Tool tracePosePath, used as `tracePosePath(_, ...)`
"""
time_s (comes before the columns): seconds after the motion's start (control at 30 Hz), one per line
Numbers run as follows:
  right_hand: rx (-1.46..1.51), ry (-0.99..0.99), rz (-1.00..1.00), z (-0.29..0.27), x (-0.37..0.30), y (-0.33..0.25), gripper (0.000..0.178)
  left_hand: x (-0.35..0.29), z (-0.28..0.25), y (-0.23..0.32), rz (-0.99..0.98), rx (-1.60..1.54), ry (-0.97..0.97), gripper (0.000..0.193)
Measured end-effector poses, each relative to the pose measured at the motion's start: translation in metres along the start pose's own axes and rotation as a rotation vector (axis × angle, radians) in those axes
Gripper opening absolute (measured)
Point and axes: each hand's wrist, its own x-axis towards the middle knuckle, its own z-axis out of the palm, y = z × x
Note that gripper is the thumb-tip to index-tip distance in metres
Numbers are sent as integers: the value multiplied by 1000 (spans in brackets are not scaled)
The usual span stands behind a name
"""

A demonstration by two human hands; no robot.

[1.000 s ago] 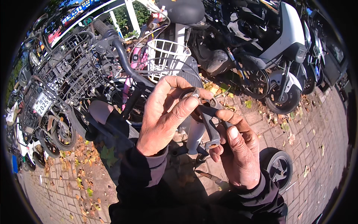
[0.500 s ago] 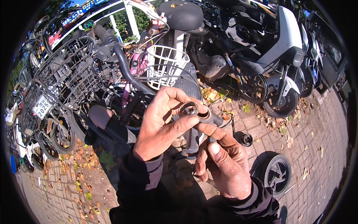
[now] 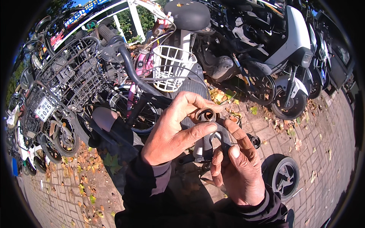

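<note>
My left hand (image 3: 171,133) pinches a small worn metal ring (image 3: 205,114) between thumb and fingers. The ring lines up with the open end of a tube on a dark grey forked metal part (image 3: 224,136); whether it is seated there I cannot tell. My right hand (image 3: 243,173) has its fingers curled round one leg of that forked part, thumb lying along it. Beneath the hands, the lower portion of the part is half hidden by fingers and shadow.
A small black wheel (image 3: 285,178) lies on the brick paving at right, near a round dark part (image 3: 254,141). Ahead stand a white basket (image 3: 173,67), a black saddle (image 3: 187,14) and a white scooter (image 3: 291,41). Bikes with black wire baskets (image 3: 70,74) crowd the left.
The ring was tilted beside the tube's end and now lines up with its opening. Both hands have shifted slightly right, and the forked part has turned.
</note>
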Motion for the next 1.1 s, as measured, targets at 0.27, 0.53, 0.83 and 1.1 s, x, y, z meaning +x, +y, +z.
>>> tracePosePath(0.27, -457, 77, -25, 15, -15, -5, 55, 7, -2, 0, -74, 68, 1, 38)
tracePosePath(0.53, -1638, -120, -648, -4, 3, -20, 44, 7, -1, 3, -98, -2, 21, 33)
tracePosePath(0.83, -1776, -111, -715, 5, 4, -19, 47, 7, -3, 11, -146, -11, -10, 26)
tracePosePath(1.1, -1557, -139, -638, 2, 5, -25, 42, 5, -4, 12, -170, -71, 23, 27)
